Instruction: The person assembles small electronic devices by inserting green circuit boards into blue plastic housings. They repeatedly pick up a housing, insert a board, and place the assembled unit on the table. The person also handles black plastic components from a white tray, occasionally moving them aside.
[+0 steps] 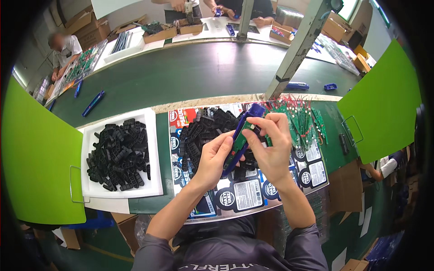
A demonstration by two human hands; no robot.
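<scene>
My left hand (212, 158) grips a long blue plastic housing (246, 118) from below, holding it tilted up to the right. A green circuit board (240, 142) lies inside the housing. My right hand (271, 144) pinches the board and the housing's upper part with thumb and fingers. Beneath both hands a heap of small black plastic parts (203, 128) rests on printed cards (246, 194). A bunch of green circuit boards with red wires (300, 119) lies just right of my right hand.
A white tray (153, 149) at the left holds more black parts. Beyond runs a dark conveyor belt (194, 74) carrying blue housings (93, 103). Green dividers (36, 158) stand at both sides. A slanted metal post (296, 49) rises ahead. Other people work at the far side.
</scene>
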